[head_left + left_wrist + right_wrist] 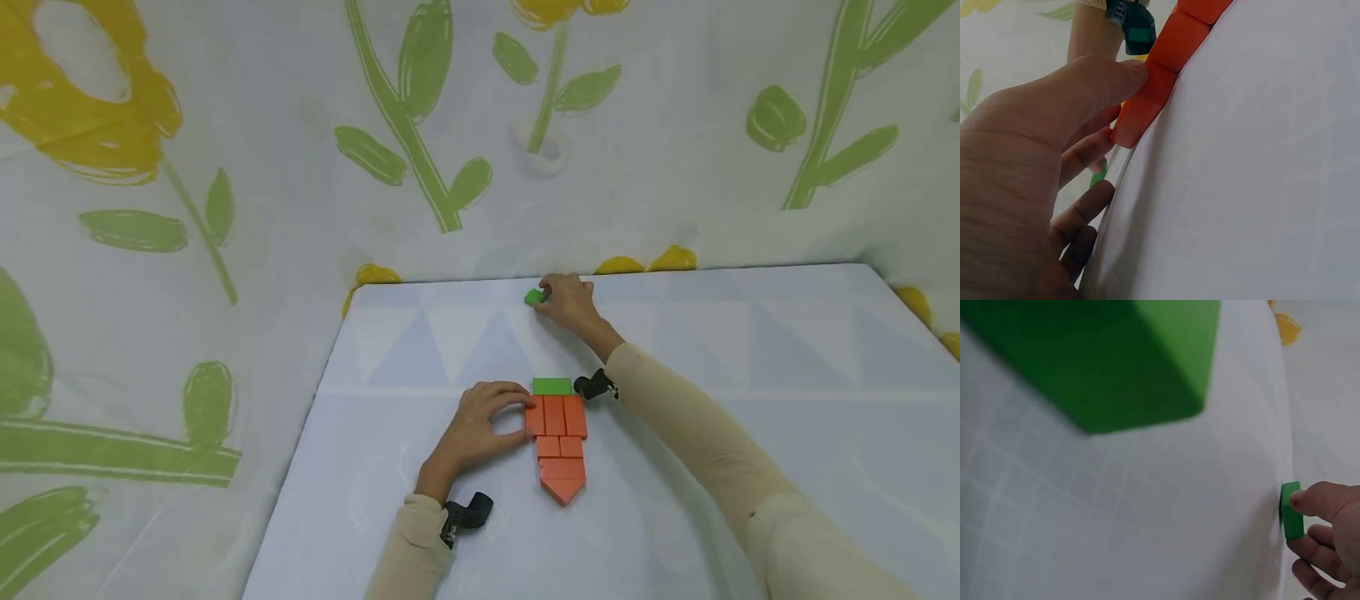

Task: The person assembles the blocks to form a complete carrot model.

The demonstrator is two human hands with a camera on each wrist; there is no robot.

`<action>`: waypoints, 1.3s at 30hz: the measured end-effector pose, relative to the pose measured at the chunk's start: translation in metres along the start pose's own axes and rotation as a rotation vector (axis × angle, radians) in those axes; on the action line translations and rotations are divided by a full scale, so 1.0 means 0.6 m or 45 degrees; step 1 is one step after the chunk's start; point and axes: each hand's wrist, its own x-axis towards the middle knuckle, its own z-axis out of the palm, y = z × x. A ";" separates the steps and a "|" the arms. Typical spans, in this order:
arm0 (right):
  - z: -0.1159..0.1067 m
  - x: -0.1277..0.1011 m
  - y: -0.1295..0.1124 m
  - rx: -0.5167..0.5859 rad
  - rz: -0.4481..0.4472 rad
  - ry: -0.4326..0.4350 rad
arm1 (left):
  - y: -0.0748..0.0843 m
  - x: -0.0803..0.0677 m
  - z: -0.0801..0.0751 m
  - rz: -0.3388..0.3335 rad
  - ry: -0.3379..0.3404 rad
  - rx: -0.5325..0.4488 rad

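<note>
On a pale worktop (750, 400), the left hand (480, 429) rests curled fingertips against the upper left edge of an orange block carrot (558, 442), while the right hand (570, 302), reaching to the far edge, pinches a small green block (534, 297).

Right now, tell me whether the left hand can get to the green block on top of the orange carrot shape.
Probably yes. The left hand already rests on the orange blocks, and the green block adjoins their top edge with nothing between.
</note>
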 end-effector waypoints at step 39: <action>-0.015 -0.150 -0.011 0.175 -0.567 -0.402 | -0.004 0.001 -0.001 0.012 -0.001 -0.007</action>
